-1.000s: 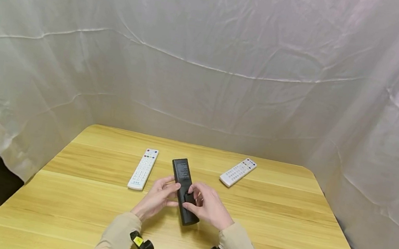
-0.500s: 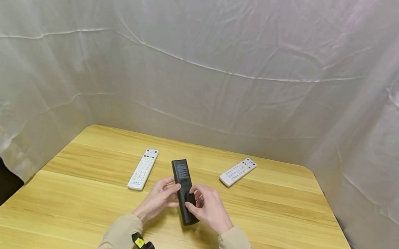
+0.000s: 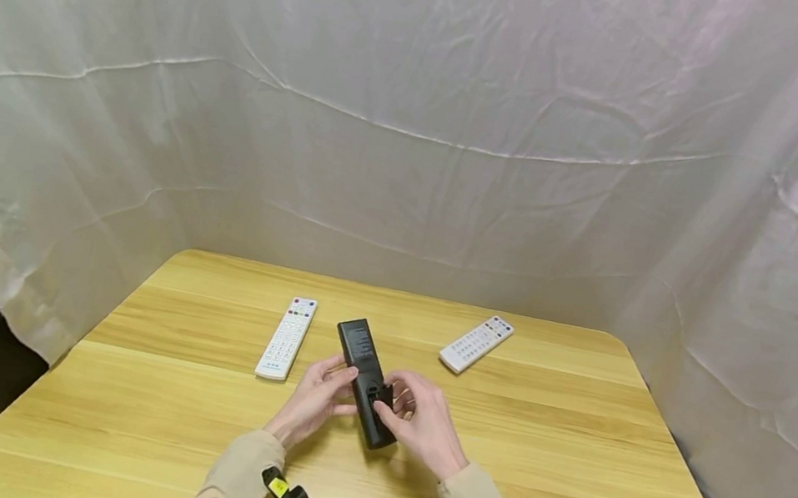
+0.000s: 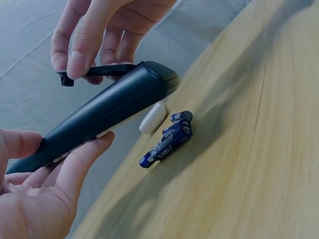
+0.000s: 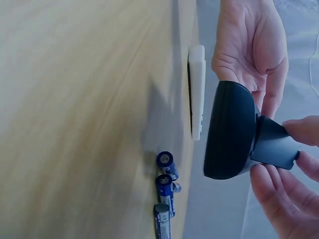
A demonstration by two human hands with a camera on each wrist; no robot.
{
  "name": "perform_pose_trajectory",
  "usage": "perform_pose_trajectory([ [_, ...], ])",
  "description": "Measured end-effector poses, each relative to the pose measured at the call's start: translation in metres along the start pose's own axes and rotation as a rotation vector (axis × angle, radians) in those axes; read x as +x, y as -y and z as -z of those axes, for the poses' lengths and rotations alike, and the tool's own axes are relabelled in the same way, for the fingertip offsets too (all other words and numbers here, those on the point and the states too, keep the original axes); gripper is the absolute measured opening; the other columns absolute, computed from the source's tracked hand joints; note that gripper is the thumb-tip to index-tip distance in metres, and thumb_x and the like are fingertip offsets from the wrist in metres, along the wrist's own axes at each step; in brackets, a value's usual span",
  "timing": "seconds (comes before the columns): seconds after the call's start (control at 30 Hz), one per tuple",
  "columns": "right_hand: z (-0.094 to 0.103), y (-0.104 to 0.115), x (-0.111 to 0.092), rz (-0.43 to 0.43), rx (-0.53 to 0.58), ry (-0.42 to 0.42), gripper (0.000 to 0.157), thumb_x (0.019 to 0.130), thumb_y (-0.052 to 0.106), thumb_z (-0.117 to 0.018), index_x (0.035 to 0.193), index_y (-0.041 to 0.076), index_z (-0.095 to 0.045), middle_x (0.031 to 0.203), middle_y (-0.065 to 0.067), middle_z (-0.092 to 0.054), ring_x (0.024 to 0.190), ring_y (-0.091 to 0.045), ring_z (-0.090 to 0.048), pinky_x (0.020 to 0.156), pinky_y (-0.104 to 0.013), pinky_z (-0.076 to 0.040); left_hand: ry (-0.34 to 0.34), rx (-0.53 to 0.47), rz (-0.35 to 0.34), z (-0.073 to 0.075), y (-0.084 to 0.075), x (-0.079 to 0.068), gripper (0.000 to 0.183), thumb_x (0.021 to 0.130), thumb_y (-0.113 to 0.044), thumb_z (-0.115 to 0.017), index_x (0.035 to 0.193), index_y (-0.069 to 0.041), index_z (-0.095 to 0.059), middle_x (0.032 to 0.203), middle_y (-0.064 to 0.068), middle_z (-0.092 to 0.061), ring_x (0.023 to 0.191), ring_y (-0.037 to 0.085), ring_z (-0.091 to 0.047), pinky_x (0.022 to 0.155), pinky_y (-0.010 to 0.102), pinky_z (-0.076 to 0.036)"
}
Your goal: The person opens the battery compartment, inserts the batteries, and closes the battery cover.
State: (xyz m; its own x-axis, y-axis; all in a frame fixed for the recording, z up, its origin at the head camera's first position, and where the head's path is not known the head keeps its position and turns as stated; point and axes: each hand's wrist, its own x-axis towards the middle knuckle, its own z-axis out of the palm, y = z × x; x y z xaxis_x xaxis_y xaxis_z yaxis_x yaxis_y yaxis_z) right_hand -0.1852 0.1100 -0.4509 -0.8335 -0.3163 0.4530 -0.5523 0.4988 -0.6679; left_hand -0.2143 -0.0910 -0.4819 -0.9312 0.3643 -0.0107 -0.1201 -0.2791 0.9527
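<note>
A black remote control (image 3: 359,346) is held back side up over the table, its far end angled left. My left hand (image 3: 315,396) grips it along the left edge, thumb on top and fingers beneath. My right hand (image 3: 425,422) pinches the black battery cover (image 5: 276,144) between thumb and fingers. In the left wrist view the cover (image 4: 107,70) stands raised off the remote's back, one end right at the remote's lower end. The opened battery compartment shows dark beside my right thumb. Several blue batteries (image 4: 167,142) lie on the table below, hidden in the head view.
One white remote control (image 3: 286,338) lies on the wooden table (image 3: 146,384) left of my hands, another white remote (image 3: 475,345) at the back right. A pale curtain (image 3: 452,189) hangs behind the table. Small black cameras sit at both wrists.
The battery cover has moved right and tilted up from the black remote, exposing the compartment. The remote's far end has shifted slightly left. My left hand keeps its hold.
</note>
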Motion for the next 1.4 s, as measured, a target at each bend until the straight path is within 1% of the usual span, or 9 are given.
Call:
perform_pose_trajectory([
  [0.3,0.003,-0.001,-0.007,-0.071,0.094,-0.114,0.031,0.08,-0.001,-0.081,0.107,0.002,-0.066,0.088,-0.007,-0.067,0.074,-0.008,-0.063,0.065,-0.021,-0.063,-0.025,-0.023,0.005,0.003,-0.001,-0.001,0.055,0.107,-0.013,-0.044,0.156,0.002,-0.025,0.147,0.036,-0.045,0.116,0.029,-0.068,0.093,0.038,-0.063],
  [0.47,0.006,-0.007,-0.01,-0.064,0.106,-0.154,0.032,0.078,-0.004,-0.081,0.105,0.003,-0.067,0.087,-0.007,-0.067,0.073,-0.006,-0.063,0.065,-0.021,-0.063,-0.039,-0.032,0.001,0.005,-0.003,-0.002,0.054,0.107,-0.012,-0.043,0.155,0.003,-0.025,0.147,0.035,-0.044,0.119,0.031,-0.067,0.092,0.038,-0.063],
  [0.63,0.009,-0.013,-0.013,-0.085,0.095,-0.161,0.034,0.076,-0.004,-0.082,0.105,0.005,-0.067,0.088,-0.007,-0.067,0.073,-0.005,-0.062,0.066,-0.02,-0.063,-0.042,-0.051,0.004,0.005,-0.003,-0.002,0.054,0.107,-0.011,-0.043,0.155,0.003,-0.024,0.148,0.036,-0.044,0.118,0.03,-0.067,0.093,0.039,-0.063],
  [0.87,0.018,-0.021,-0.017,-0.138,0.071,-0.152,0.033,0.078,-0.003,-0.081,0.107,0.002,-0.066,0.089,-0.007,-0.066,0.074,-0.004,-0.061,0.067,-0.019,-0.062,-0.047,-0.058,-0.003,0.007,-0.002,-0.004,0.054,0.107,-0.011,-0.042,0.156,0.003,-0.023,0.149,0.036,-0.042,0.118,0.03,-0.067,0.094,0.039,-0.063],
  [1.0,0.024,-0.028,-0.02,-0.16,0.041,-0.152,0.033,0.079,-0.002,-0.08,0.109,0.003,-0.066,0.09,-0.006,-0.066,0.074,-0.004,-0.061,0.067,-0.018,-0.062,-0.059,-0.055,-0.004,0.009,-0.001,-0.006,0.055,0.107,-0.012,-0.043,0.156,0.003,-0.023,0.149,0.036,-0.042,0.116,0.028,-0.068,0.094,0.038,-0.063],
  [1.27,0.035,-0.036,-0.022,-0.161,-0.005,-0.179,0.032,0.079,-0.004,-0.08,0.108,0.001,-0.066,0.088,-0.007,-0.064,0.071,-0.003,-0.06,0.063,-0.019,-0.061,-0.09,-0.059,-0.001,0.011,-0.001,-0.008,0.055,0.106,-0.013,-0.045,0.155,0.003,-0.025,0.148,0.035,-0.043,0.114,0.025,-0.069,0.095,0.039,-0.063],
  [1.4,0.04,-0.039,-0.022,-0.162,-0.018,-0.193,0.031,0.079,-0.003,-0.08,0.107,0.001,-0.066,0.087,-0.009,-0.065,0.07,-0.003,-0.06,0.062,-0.019,-0.061,-0.104,-0.062,0.0,0.012,-0.001,-0.01,0.054,0.106,-0.013,-0.045,0.155,0.003,-0.026,0.146,0.034,-0.048,0.109,0.022,-0.07,0.091,0.035,-0.064],
])
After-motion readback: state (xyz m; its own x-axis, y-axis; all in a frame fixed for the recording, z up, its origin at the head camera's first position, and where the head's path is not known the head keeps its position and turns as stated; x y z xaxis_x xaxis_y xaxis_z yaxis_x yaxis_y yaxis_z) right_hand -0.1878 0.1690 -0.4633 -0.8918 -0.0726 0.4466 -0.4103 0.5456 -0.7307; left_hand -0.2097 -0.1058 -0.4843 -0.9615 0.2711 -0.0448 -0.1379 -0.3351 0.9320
